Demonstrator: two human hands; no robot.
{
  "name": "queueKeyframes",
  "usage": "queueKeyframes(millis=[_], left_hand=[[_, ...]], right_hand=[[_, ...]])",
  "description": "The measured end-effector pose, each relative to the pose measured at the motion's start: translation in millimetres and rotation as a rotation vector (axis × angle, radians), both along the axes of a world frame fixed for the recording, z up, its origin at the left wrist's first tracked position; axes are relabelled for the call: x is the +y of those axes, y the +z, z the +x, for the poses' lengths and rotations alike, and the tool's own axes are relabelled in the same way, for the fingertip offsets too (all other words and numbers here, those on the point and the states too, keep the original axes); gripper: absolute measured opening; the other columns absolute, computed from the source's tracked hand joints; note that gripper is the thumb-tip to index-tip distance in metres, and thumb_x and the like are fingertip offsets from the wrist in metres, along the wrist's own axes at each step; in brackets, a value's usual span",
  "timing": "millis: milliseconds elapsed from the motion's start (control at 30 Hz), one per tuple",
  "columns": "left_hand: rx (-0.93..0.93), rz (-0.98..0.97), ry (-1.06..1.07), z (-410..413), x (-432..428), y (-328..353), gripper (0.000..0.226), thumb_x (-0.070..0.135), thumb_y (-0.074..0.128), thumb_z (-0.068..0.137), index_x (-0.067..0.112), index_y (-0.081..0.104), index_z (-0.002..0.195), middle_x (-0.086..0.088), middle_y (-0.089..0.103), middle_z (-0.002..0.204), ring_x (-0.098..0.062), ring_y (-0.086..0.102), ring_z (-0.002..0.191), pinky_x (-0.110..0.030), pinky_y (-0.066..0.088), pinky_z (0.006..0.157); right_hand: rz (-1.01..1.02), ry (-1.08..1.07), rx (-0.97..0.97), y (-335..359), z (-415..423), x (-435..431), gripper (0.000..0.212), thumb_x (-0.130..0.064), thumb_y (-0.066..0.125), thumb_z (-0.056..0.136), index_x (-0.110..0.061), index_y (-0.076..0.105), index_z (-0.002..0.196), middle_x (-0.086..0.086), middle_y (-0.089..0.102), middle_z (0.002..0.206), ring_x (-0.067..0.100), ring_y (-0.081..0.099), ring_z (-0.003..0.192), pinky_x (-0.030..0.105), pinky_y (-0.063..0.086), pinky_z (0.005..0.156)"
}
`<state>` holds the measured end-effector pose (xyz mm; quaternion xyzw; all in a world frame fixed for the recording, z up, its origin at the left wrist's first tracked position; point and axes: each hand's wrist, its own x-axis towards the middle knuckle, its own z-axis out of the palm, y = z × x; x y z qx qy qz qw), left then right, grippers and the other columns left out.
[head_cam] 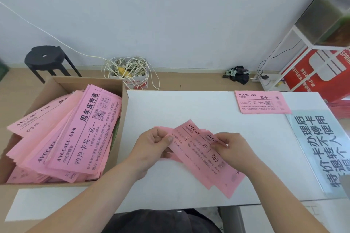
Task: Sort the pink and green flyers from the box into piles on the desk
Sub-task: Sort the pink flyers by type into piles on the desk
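Observation:
A cardboard box at the desk's left is full of pink flyers lying askew; a thin green edge shows at its right inner wall. Above the middle of the white desk I hold a fanned bundle of pink flyers. My left hand pinches the bundle's upper left end. My right hand grips the top flyers near the middle. A neat pile of pink flyers lies at the desk's far right.
A pale blue printed sheet lies along the desk's right edge. On the floor behind are a black stool, a box of tangled white cables, a dark cloth heap and a white rack with red cartons.

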<state>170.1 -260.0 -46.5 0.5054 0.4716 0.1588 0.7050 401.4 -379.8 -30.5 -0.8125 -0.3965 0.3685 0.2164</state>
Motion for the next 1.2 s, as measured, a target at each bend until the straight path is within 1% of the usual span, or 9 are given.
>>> queueKeyframes(millis=[167,233,300,433,633,800,1033,1100,1200], left_hand=[[0.118,0.134,-0.243,5.3,-8.0,-5.2,0.023,0.006,0.053,0.103,0.016,0.073,0.110,0.004,0.079,0.106,-0.016,0.075,0.100,-0.038,0.057,0.093],[0.342,0.354,-0.275,1.4,-0.3,-18.0,0.035,0.002,0.052,0.095,0.020,0.071,0.118,0.006,0.070,0.120,-0.015,0.067,0.112,-0.031,0.053,0.098],[0.588,0.571,-0.241,-4.2,11.0,-32.9,0.035,0.015,0.060,0.091,0.019,0.065,0.125,0.004,0.058,0.123,-0.019,0.060,0.114,-0.032,0.050,0.096],[0.698,0.580,-0.178,-3.0,16.3,-47.9,0.050,0.048,0.077,0.077,0.024,0.060,0.118,0.006,0.046,0.113,-0.020,0.054,0.107,-0.041,0.053,0.089],[0.731,0.584,-0.193,9.0,8.7,-48.8,0.014,0.036,0.072,0.087,0.029,0.061,0.092,0.007,0.051,0.103,-0.019,0.054,0.102,-0.040,0.053,0.085],[0.414,0.442,0.039,7.1,9.7,-33.8,0.014,0.013,0.070,0.088,0.024,0.061,0.083,0.009,0.065,0.081,-0.011,0.060,0.074,-0.017,0.047,0.063],[0.198,0.727,0.284,-0.8,37.6,14.9,0.018,0.013,0.065,0.097,0.026,0.070,0.109,0.013,0.068,0.098,0.003,0.060,0.085,-0.018,0.046,0.076],[0.113,0.958,0.195,3.3,29.9,28.5,0.014,0.012,0.068,0.097,0.020,0.075,0.106,0.011,0.065,0.097,-0.004,0.060,0.086,-0.016,0.044,0.077],[0.082,1.166,-0.229,11.6,5.6,12.9,0.013,0.020,0.072,0.095,0.026,0.079,0.104,0.012,0.062,0.102,-0.008,0.060,0.091,-0.026,0.050,0.081]], right_hand=[[-0.012,0.034,-0.090,-3.4,3.7,-5.1,0.023,-0.018,0.061,0.098,-0.031,0.068,0.080,-0.008,0.068,0.074,0.020,0.063,0.069,0.033,0.053,0.063],[-0.056,0.042,-0.145,-5.5,3.9,-2.8,0.020,-0.023,0.066,0.095,-0.031,0.064,0.077,-0.009,0.067,0.073,0.020,0.064,0.066,0.033,0.054,0.058],[-0.101,0.056,-0.174,-6.9,3.0,2.1,0.012,-0.028,0.070,0.093,-0.031,0.065,0.082,-0.010,0.069,0.080,0.018,0.068,0.069,0.034,0.057,0.058],[-0.115,0.068,-0.175,-13.6,-3.6,16.1,0.011,-0.028,0.068,0.094,-0.030,0.062,0.086,-0.008,0.069,0.085,0.018,0.067,0.074,0.035,0.057,0.065],[-0.104,-0.005,-0.257,-27.4,-8.9,22.7,0.016,-0.027,0.064,0.096,-0.031,0.058,0.081,-0.012,0.065,0.078,0.013,0.062,0.074,0.034,0.051,0.064],[-0.080,-0.112,-0.123,-25.9,-0.1,13.8,0.013,-0.024,0.064,0.095,-0.025,0.061,0.082,-0.006,0.071,0.076,0.018,0.067,0.071,0.036,0.053,0.064],[-0.051,-0.221,0.027,-8.6,17.5,16.7,0.010,-0.018,0.057,0.099,-0.023,0.066,0.096,-0.001,0.076,0.088,0.020,0.075,0.078,0.048,0.063,0.077],[-0.037,-0.231,0.044,-2.8,14.8,21.7,0.013,-0.019,0.053,0.101,-0.022,0.065,0.097,0.001,0.075,0.091,0.023,0.074,0.083,0.048,0.062,0.079],[-0.016,-0.240,0.132,3.3,9.7,27.9,0.022,-0.024,0.052,0.104,-0.007,0.064,0.098,0.007,0.075,0.092,0.023,0.073,0.079,0.040,0.061,0.071]])
